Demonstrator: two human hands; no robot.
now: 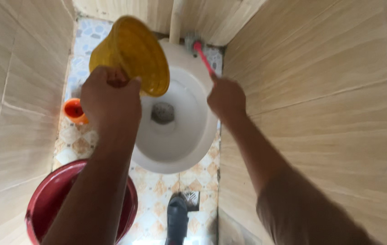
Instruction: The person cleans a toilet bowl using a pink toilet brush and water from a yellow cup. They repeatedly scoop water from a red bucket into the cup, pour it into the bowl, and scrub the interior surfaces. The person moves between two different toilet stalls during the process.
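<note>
Hands work over a white toilet [175, 149] in the head view, seen from above in a narrow stall with beige tiled walls [320, 90] on both sides. The left hand [111, 97] is closed around the rim of a yellow bucket [132, 52], which is tipped on its side above the left part of the bowl, its mouth turned away from the camera and its ribbed base facing the viewer. The right hand [226, 97] is closed around the handle of a red brush [202, 56]; the handle runs up and away from the fist toward the back rim of the toilet, where the bristled head sits against the porcelain close to a pale upright pipe [175, 20]. The bowl itself is open, with a dark drain at its centre. On the patterned floor [157, 190], left of the toilet, stands a small orange cup [74, 111], just beside the wall. Nearer the camera, under the left forearm, a large red tub [48, 199] sits on the floor. A dark shoe [177, 222] shows at the bottom edge, next to a small floor drain.
</note>
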